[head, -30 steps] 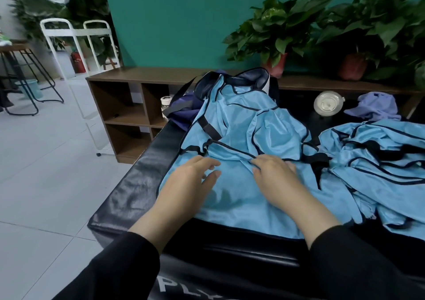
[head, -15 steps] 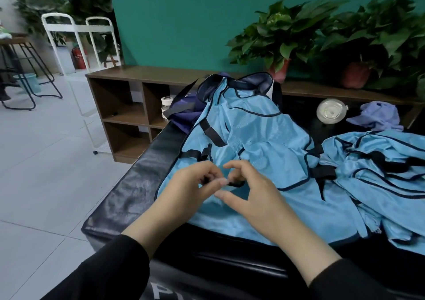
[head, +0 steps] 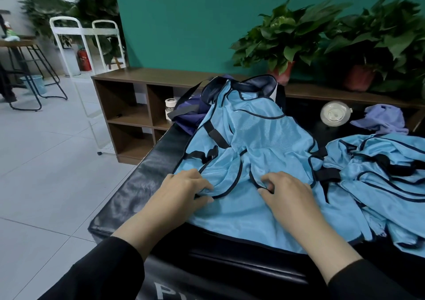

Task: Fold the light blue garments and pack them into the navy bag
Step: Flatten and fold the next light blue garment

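Black padded desk (head: 147,175) is seen under everything. Left hand (head: 184,191) is laid on the spread light blue garment (head: 259,143) at 7 o'clock of it; a navy-trimmed edge is pinched between thumb and fingers. Navy bag (head: 195,111) is set at 12 o'clock, partly covered by the garment's far end. Right hand (head: 287,194) is placed just beside the left, fingers curled onto another trimmed edge. Second pile of light blue garments (head: 379,171) is heaped at 3 o'clock, touching the first.
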